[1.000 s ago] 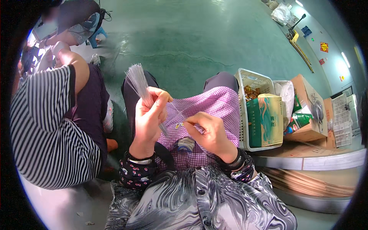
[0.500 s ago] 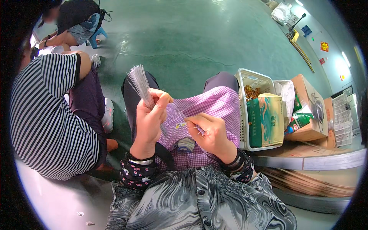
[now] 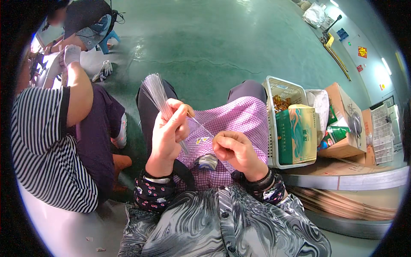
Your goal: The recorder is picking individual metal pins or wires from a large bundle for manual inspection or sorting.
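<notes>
L hand (image 3: 169, 130) is clenching thin wire bundle (image 3: 156, 92), fanning toward 11; R hand (image 3: 234, 150) fingers are pinching one strand (image 3: 201, 125). Wires prob. light, springy, slippery; grip low near base.

My left hand (image 3: 169, 128) gripped a fanned bundle of thin clear strands (image 3: 156, 92) pointing toward eleven o'clock. My right hand (image 3: 234, 150) pinched one fine strand (image 3: 201, 125) over the checked purple apron (image 3: 239, 124). At three o'clock stood a white basket (image 3: 274, 88) with a green box (image 3: 296, 135); at nine o'clock sat a person in a striped shirt (image 3: 40, 150).
</notes>
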The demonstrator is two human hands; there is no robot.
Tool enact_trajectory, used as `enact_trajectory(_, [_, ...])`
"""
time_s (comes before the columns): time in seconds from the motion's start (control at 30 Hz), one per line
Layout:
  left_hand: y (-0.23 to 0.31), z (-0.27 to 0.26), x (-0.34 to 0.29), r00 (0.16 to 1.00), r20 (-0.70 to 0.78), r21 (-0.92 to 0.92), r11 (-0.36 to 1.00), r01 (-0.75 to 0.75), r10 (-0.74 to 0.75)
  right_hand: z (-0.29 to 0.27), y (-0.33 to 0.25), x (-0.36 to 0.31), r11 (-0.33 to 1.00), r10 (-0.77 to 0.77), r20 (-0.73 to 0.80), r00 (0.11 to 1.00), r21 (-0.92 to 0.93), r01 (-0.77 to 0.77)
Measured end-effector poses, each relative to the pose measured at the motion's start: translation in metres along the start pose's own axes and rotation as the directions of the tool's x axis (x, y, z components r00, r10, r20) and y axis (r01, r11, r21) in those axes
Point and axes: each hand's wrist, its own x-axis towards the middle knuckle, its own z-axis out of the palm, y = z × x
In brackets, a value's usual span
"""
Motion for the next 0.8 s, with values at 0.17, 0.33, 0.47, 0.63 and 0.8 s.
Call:
enact_trajectory(0.17, [0.003, 0.001, 0.002, 1.000, 0.012, 0.064, 0.998, -0.013, 0.012, 0.010, -0.003, 0.000, 0.745, -0.287, -0.050, 0.957, -0.640, 0.190])
enact_trajectory(0.33, [0.004, 0.002, 0.002, 0.998, -0.041, 0.188, 0.981, -0.045, 0.054, 0.016, -0.005, 0.003, 0.382, -0.505, 0.091, 0.858, -0.868, 0.317])
enact_trajectory(0.47, [0.007, -0.001, 0.002, 1.000, -0.017, 0.141, 0.990, 0.001, 0.002, 0.017, -0.003, 0.000, 0.492, -0.477, 0.040, 0.878, -0.815, 0.305])
enact_trajectory(0.63, [0.010, -0.005, 0.001, 0.997, 0.063, -0.035, 0.999, 0.036, -0.033, 0.009, -0.003, -0.005, 0.925, -0.174, -0.006, 0.985, -0.344, 0.162])
enact_trajectory(0.8, [0.013, -0.014, 0.005, 0.997, 0.065, 0.069, 0.997, -0.038, 0.034, 0.001, -0.002, -0.007, 0.997, 0.023, 0.047, 0.999, -0.074, -0.020])
